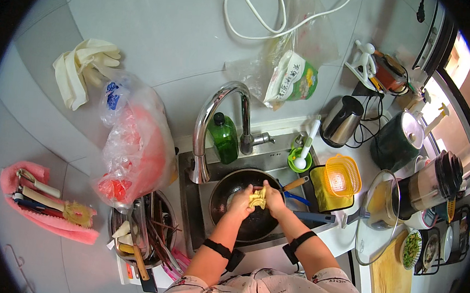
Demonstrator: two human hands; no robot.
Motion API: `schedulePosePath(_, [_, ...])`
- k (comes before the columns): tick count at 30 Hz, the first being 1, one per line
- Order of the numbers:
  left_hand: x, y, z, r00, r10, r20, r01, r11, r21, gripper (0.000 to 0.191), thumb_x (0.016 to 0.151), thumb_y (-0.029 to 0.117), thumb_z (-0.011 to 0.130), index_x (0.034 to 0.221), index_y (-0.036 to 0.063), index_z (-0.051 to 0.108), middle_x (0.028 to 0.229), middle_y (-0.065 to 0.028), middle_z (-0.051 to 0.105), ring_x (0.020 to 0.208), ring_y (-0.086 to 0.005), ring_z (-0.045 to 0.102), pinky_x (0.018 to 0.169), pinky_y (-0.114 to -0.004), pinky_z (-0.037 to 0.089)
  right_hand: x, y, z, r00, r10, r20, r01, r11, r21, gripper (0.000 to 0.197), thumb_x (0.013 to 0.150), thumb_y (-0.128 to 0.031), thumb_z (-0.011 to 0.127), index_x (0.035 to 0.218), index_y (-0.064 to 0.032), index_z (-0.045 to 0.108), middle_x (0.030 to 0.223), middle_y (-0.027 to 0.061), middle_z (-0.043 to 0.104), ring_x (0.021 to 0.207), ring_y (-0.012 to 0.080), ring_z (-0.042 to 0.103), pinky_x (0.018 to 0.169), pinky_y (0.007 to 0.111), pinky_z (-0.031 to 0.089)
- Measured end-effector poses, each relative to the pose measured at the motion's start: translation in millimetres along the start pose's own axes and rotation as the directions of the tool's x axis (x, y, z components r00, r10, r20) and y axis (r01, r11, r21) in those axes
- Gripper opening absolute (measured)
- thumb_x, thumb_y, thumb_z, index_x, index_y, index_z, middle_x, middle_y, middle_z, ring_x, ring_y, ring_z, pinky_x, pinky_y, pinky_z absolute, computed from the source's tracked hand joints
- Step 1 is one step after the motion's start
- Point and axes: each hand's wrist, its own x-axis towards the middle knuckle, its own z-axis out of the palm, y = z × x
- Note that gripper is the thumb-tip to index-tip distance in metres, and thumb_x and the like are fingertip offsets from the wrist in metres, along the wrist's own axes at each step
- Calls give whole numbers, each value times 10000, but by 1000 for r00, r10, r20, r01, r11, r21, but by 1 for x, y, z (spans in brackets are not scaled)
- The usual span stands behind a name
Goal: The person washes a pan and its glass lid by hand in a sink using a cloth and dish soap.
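Over a dark frying pan (249,229) in the stainless-steel sink (194,225), both hands grip one crumpled yellow cloth (258,198). My left hand (240,200) has it from the left and my right hand (274,198) from the right. The cloth is bunched up between the fingers. The pan's dark handle (314,217) runs out to the right under my right forearm. A chrome faucet (202,144) arches above the sink, its spout to the left of the pan. A wooden handle (296,183) and a blue utensil (296,198) rest by the pan's right rim.
A green bottle (223,139) stands behind the faucet. To the right are a yellow basket (342,175), an electric kettle (342,121), a glass lid (377,217) and a cutting board (391,276). Left of the sink are a bulging plastic bag (136,148) and a utensil container (164,223).
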Motion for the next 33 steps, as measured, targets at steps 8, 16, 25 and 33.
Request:
schedulePosePath(8, [-2, 24, -23, 991, 96, -96, -87, 991, 99, 341, 873, 381, 520, 872, 41, 506, 697, -47, 498, 494, -128, 449, 408, -272, 326, -45, -14, -15, 974, 11, 228, -51, 984, 170, 343, 845, -311, 577, 1099, -83, 544, 982, 11, 592, 872, 115, 571, 711, 271, 485])
schedulePosePath(16, [-26, 10, -15, 879, 342, 332, -471, 733, 490, 344, 836, 261, 594, 1041, -14, 561, 918, -54, 585, 781, -115, 543, 689, -247, 430, -45, -19, 4, 994, -73, 78, 56, 976, 208, 325, 821, -353, 611, 988, -80, 557, 849, -19, 582, 730, 66, 552, 576, 178, 450])
schedulePosePath(25, [-20, 13, -44, 934, 332, 128, -344, 935, 83, 274, 857, 194, 562, 1056, 10, 525, 1036, -97, 564, 965, -222, 548, 818, -360, 458, -64, -35, -4, 983, -49, 176, 30, 994, 106, 270, 786, -244, 665, 985, -80, 585, 859, 4, 599, 739, 87, 563, 564, 188, 449])
schedulePosePath(33, [-17, 35, -56, 951, 277, 136, -233, 934, -270, 253, 883, 230, 516, 1059, 48, 508, 1092, -105, 562, 1048, -254, 531, 918, -440, 395, -40, -17, -43, 994, -97, 55, 86, 980, 182, 239, 789, -202, 626, 984, -72, 580, 892, 25, 606, 820, 121, 580, 657, 238, 470])
